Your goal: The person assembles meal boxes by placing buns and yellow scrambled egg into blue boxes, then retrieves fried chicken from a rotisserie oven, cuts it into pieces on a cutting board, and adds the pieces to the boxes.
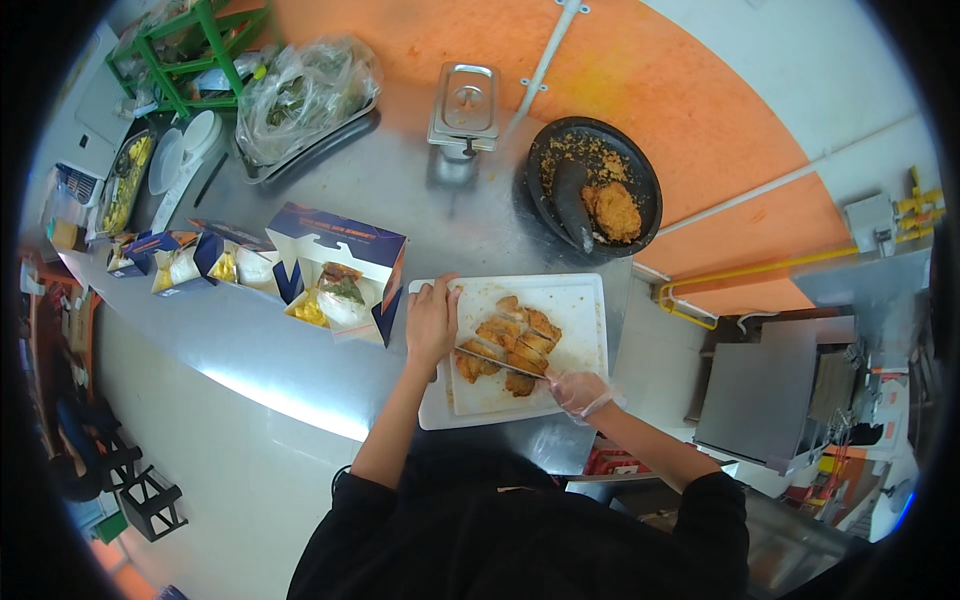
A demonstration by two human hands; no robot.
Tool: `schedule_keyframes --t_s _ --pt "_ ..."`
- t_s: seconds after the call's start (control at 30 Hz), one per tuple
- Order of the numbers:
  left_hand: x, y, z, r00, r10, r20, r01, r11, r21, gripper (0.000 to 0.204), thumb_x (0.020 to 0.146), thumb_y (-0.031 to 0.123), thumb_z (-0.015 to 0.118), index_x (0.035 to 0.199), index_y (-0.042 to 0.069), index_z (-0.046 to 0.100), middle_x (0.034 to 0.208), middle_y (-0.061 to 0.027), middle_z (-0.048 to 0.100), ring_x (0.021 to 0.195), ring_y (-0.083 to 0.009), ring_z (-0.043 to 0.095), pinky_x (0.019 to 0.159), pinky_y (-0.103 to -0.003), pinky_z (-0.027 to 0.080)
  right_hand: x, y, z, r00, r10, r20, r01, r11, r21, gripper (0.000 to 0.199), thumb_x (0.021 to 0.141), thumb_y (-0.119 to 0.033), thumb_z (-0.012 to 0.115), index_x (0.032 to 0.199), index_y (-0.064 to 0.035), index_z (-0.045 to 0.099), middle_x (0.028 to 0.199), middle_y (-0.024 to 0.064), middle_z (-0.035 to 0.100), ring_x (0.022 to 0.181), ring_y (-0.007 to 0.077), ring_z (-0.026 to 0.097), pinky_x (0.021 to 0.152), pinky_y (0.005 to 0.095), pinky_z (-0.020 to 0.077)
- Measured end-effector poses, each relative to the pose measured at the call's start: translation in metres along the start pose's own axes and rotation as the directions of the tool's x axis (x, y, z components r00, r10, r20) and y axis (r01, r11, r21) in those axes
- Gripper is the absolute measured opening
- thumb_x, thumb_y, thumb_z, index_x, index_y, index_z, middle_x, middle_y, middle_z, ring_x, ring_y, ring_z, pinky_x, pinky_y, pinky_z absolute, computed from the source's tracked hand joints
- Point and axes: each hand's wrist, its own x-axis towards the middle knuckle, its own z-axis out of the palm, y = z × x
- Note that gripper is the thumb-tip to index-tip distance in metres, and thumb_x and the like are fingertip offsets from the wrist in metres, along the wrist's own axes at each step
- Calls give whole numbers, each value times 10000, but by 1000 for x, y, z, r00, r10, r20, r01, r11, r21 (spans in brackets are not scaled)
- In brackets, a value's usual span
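On a white cutting board [582,300] lies a piece of fried chicken [522,335], cut into several strips. My right hand [580,392], in a clear plastic glove, grips a knife [500,362] whose blade lies across the left part of the chicken. Bare, my left hand [433,318] rests on the board's left edge with its fingers stretched out, apart from the chicken. Just left of the board stands an open food box [338,240] with rice, yellow pieces and a green leaf in it.
More filled food boxes [243,262] line up to the left. Behind the board are a black mortar [651,195] with a pestle [571,200] and another fried piece [612,211], a lidded steel container [467,100], and a plastic bag of greens [300,100] on a tray.
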Motion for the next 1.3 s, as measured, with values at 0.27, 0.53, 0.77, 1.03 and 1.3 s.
schedule_keyframes --t_s 0.27,0.53,0.77,1.03,1.3 --pt "5 12 -18 1000 6 9 -5 993 -117 266 965 209 468 1180 78 552 785 -103 587 790 -278 552 733 -397 405 -6 -3 -25 998 -14 -63 17 998 56 231 962 -316 407 1005 -115 514 774 171 636 648 362 637 507 477 489" --pt "-12 16 -34 998 -35 52 43 985 -168 247 966 187 462 1176 103 562 807 -136 566 791 -314 550 738 -414 433 -24 -25 -16 991 -47 -129 56 996 64 264 949 -344 460 919 -90 528 663 174 617 580 370 618 480 469 479" --pt "-26 15 -28 987 -155 48 161 963 -216 257 975 178 438 1199 108 542 863 -139 546 811 -312 547 746 -417 441 -19 -18 6 995 -49 -91 53 998 46 248 965 -340 393 995 -125 513 737 130 644 636 368 627 526 487 483" --pt "-24 -8 -9 994 -112 8 110 956 -273 280 983 179 408 1213 75 526 877 -163 541 832 -334 536 778 -415 437 -8 -20 -5 993 63 103 -70 995 68 269 970 -330 387 1025 -129 557 803 160 647 721 336 646 612 444 513" --pt "-35 58 -62 924 120 -362 -263 888 -377 286 958 189 425 1142 15 557 808 -104 516 753 -236 497 731 -329 386 -29 5 -49 982 149 -114 -98 928 360 439 963 -437 383 980 -86 645 810 206 643 747 385 620 702 454 482"
